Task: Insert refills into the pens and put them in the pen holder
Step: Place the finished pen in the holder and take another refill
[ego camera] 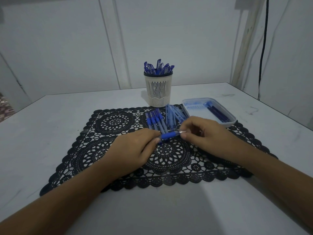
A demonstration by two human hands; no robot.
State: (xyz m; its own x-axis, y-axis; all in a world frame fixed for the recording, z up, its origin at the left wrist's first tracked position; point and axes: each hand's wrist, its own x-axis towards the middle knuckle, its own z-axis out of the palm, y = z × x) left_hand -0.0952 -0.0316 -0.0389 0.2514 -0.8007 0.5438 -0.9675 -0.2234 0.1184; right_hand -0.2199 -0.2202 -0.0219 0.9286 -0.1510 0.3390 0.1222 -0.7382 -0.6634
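Over the middle of the black lace mat (pixel 118 156), my left hand (pixel 133 150) grips a blue pen (pixel 169 135) by its barrel, tip pointing right. My right hand (pixel 205 133) pinches the pen's tip end with curled fingers. Behind the hands lie a row of blue-grip pen barrels (pixel 155 121) and a heap of pale blue refills (pixel 174 115). The cream slotted pen holder (pixel 158 89) stands upright at the mat's far edge, with several blue capped pens (pixel 158 67) in it.
A shallow white tray (pixel 199 114) at the right rear holds some dark pens (pixel 218 113) and blue parts. The white table (pixel 50 119) ends at a wall behind and an edge on the right. A black cable (pixel 263 48) hangs at the far right.
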